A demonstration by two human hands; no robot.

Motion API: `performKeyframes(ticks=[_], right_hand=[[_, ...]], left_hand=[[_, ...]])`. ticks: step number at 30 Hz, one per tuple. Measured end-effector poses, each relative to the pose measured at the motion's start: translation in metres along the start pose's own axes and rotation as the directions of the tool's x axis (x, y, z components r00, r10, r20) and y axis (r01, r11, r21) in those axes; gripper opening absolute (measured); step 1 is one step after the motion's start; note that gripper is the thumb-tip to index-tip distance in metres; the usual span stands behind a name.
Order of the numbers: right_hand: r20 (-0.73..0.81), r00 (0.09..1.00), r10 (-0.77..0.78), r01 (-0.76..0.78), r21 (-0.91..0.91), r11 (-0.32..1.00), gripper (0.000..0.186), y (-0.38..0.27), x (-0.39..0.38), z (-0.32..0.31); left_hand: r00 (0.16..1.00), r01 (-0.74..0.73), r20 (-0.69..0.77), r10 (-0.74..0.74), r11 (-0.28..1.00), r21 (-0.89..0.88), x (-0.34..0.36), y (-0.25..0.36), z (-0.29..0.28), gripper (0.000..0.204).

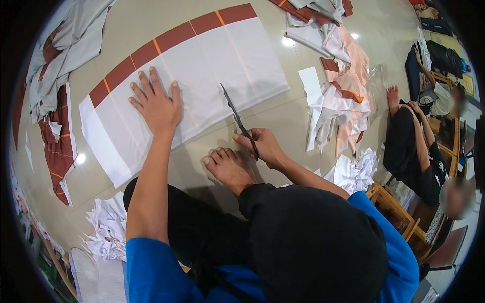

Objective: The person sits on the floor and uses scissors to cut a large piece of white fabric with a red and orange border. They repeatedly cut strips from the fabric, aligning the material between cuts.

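Observation:
A folded piece of white fabric (202,65) with a brown band and thin orange stripes along its far edge lies flat on the floor. My left hand (159,106) rests on it with the fingers spread, close to the brown band. In my right hand (267,146) is a pair of dark scissors (236,113), held by the handles. Their blades point away from me over the near edge of the fabric. Whether the blades have fabric between them is hard to make out. My bare foot (230,168) is just left of the right hand.
Piles of brown and grey-white fabric (70,43) lie at the far left. More fabric scraps (343,86) in peach, white and brown spread on the right. Shredded white offcuts (108,222) sit near my left side. Two people (414,146) sit at the right by wooden furniture (399,209).

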State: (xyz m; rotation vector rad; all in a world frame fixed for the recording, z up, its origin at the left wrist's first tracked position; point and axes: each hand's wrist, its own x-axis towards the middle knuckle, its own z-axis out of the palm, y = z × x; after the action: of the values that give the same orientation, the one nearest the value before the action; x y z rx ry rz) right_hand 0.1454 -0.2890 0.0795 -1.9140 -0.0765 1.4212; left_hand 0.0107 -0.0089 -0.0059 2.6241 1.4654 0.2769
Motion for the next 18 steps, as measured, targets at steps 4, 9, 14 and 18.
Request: performKeyframes(ticks=[4,9,14,18], right_hand=[[-0.002,1.000,0.011,-0.011,0.024,1.000,0.051,-0.0026,0.0079,-0.0002],[-0.016,1.000,0.008,-0.008,0.038,0.999,0.050,-0.0083,0.0069,0.0028],[-0.008,1.000,0.003,-0.003,0.036,0.999,0.048,-0.0059,0.0079,0.0028],[-0.007,1.000,-0.013,0.013,0.016,1.000,0.052,-0.0030,0.0097,0.0016]], left_hand=[[1.000,-0.001,0.028,0.001,1.000,0.003,-0.0002,0.0020,-0.0018,0.083],[1.000,-0.002,0.030,0.002,1.000,0.007,-0.0001,0.0021,-0.0017,0.084],[1.000,-0.008,0.008,0.008,0.999,0.034,-0.0001,0.0006,0.0002,0.082],[1.000,-0.005,0.016,0.005,0.999,0.039,-0.0003,0.0003,0.0005,0.083]])
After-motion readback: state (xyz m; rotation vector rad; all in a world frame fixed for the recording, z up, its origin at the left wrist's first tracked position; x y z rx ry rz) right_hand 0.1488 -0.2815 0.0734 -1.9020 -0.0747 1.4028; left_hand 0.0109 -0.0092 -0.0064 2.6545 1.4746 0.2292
